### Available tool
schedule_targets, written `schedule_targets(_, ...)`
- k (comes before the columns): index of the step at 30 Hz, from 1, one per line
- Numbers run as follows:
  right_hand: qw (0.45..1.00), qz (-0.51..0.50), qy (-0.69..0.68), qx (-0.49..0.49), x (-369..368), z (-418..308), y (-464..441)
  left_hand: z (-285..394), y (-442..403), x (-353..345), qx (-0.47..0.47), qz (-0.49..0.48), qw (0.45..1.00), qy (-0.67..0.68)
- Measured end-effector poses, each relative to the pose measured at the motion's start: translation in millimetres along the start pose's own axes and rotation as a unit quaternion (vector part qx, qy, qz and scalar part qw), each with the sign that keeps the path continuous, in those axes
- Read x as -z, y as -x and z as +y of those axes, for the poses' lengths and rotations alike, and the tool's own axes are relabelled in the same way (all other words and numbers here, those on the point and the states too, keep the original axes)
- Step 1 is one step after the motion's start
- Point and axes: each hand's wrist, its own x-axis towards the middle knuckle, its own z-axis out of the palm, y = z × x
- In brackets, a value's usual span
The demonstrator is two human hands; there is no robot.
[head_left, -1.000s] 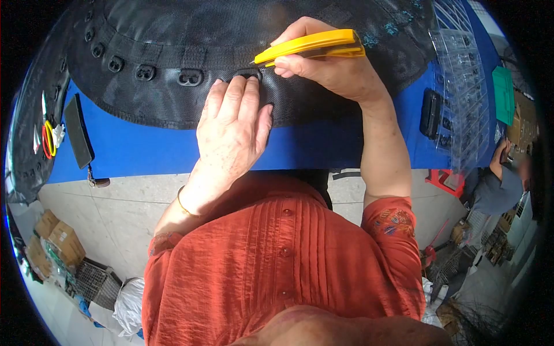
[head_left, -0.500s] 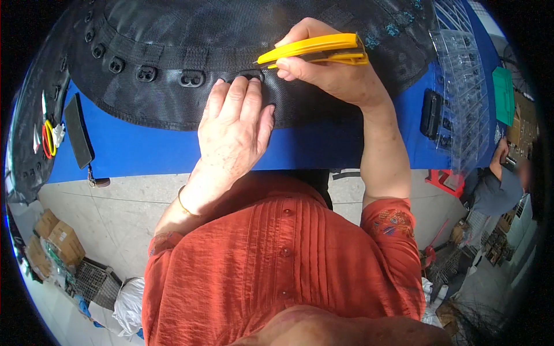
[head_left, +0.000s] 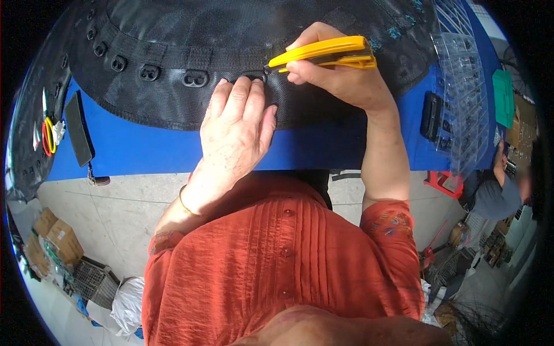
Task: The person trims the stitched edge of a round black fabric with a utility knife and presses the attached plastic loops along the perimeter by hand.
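Left hand (head_left: 235,135) lies flat, holding nothing visible, on black mesh fabric (head_left: 173,106). Right hand (head_left: 340,83) grips a yellow-handled tool (head_left: 320,49), its tip just beyond the left hand.

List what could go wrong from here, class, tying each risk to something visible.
1. The tip of the yellow tool in the right hand is near the left hand's fingers; a slip might nick them.
2. The tip points toward the black mesh, which it could snag.
3. Left fingertips partly cover a black fitting, perhaps making misplacement likelier.
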Motion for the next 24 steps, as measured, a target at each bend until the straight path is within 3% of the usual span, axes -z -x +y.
schedule_targets(2,0.999,-0.004,-0.04,-0.01,1.2,0.9,0.1,0.5,-0.6,-0.2,0.0,-0.001,1.0,-0.002)
schedule_targets(5,0.997,0.018,-0.049,0.048,4.2,8.1,-3.6,0.0,0.6,-0.7,-0.003,-0.01,1.0,-0.012)
schedule_targets(7,0.992,0.031,0.028,0.121,3.8,12.4,-6.8,-1.1,2.4,-1.6,-0.01,-0.001,1.0,-0.002)
schedule_targets(8,0.992,0.031,0.028,0.12,1.6,11.8,-7.2,-1.0,3.0,-1.2,-0.01,-0.001,1.0,-0.001)
schedule_targets(10,0.991,0.027,-0.131,0.025,-4.8,9.6,-8.4,0.1,3.6,-1.6,-0.004,-0.007,1.0,-0.002)
schedule_targets(24,0.993,-0.018,-0.109,0.047,-25.3,10.6,-24.9,1.8,3.7,-3.1,-0.011,0.005,1.0,0.009)
